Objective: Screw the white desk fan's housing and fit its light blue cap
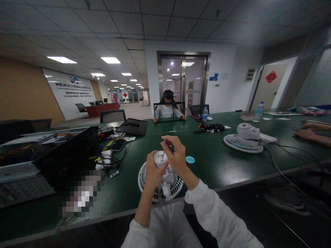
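Note:
A white electric fan (169, 175) lies grille down at the table's near edge, its rounded motor housing facing up. My left hand (154, 170) is wrapped round the left side of that housing. Above it, my right hand (176, 151) pinches the dark reddish handle of a small screwdriver (167, 142). The screwdriver's thin shaft points down to the top of the housing; whether its tip sits in a screw I cannot make out. A light blue round cap (190, 159) lies on the table just right of my right hand.
An opened computer case (43, 162) and tangled cables (120, 158) stand left on the green table (207, 172). Another white fan (244, 137) lies to the right. Across the table a person (168, 108) holds a black frame; another person's hands (311, 132) show far right.

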Motion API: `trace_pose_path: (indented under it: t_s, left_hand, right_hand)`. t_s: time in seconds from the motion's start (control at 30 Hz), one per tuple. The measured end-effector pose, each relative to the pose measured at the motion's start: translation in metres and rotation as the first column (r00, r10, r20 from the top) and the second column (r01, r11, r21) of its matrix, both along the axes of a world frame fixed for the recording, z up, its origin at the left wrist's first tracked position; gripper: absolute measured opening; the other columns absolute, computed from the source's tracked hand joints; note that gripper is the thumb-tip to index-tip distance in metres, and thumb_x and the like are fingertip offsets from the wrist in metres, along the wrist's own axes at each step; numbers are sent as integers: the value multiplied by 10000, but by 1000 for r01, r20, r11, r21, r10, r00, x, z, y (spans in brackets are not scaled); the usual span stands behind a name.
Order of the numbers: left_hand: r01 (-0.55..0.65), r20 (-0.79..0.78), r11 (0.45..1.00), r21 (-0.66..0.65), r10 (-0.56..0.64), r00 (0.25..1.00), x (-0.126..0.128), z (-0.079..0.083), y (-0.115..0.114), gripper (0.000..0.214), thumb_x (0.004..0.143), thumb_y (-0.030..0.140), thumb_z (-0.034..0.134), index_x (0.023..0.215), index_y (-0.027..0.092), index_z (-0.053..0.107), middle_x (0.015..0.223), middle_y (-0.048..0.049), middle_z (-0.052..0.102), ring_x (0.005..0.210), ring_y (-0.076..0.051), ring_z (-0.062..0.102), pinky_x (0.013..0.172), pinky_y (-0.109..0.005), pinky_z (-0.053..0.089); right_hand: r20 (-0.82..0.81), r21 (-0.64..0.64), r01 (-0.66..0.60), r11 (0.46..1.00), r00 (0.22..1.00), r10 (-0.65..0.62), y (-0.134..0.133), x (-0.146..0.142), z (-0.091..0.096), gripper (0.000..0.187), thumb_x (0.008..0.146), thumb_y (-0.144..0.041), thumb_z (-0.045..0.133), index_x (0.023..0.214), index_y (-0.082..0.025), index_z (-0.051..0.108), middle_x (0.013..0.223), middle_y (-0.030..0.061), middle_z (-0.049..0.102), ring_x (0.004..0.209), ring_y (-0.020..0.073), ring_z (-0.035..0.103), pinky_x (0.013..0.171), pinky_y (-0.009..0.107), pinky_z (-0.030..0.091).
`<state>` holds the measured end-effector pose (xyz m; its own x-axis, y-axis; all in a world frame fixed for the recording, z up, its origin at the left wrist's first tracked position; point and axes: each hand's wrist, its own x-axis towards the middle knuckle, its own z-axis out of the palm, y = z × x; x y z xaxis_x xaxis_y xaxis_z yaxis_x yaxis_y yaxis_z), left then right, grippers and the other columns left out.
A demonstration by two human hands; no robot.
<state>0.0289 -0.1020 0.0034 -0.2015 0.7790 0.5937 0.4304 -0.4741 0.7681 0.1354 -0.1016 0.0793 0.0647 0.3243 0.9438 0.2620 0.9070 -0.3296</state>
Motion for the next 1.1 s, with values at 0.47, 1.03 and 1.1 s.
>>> trace_pose_path:
  t_s: [0.47, 1.03, 1.1]
  left_hand:
    - [-9, 23, 1000, 12, 9, 1000, 1, -1, 1, 466, 668, 286, 656, 1082, 193, 464, 1069, -61, 510, 1046, -228, 494, 966, -428, 374]
    - [-26, 11, 999, 19, 26, 1000, 0, -2, 1, 472, 681, 289, 647, 1100, 175, 464, 1081, -72, 518, 1061, -230, 494, 971, -415, 376]
    - [-24, 13, 1000, 19, 23, 1000, 0, -2, 1, 467, 682, 285, 646, 1098, 178, 464, 1088, -71, 516, 1065, -229, 492, 976, -415, 371]
  right_hand:
    - [24, 11, -31, 999, 999, 31, 1, 3, 1, 242, 863, -182, 519, 1067, -237, 637, 899, 32, 674, 793, 143, 572, 733, 294, 479]
    - [115, 23, -127, 992, 986, 124, -1, 5, 1, 394, 896, -165, 431, 1258, -293, 519, 956, 20, 675, 921, 146, 589, 819, 318, 487]
    - [103, 28, -98, 995, 990, 95, -1, 4, 0, 373, 891, -169, 459, 1236, -288, 537, 942, 18, 680, 895, 143, 598, 810, 307, 487]
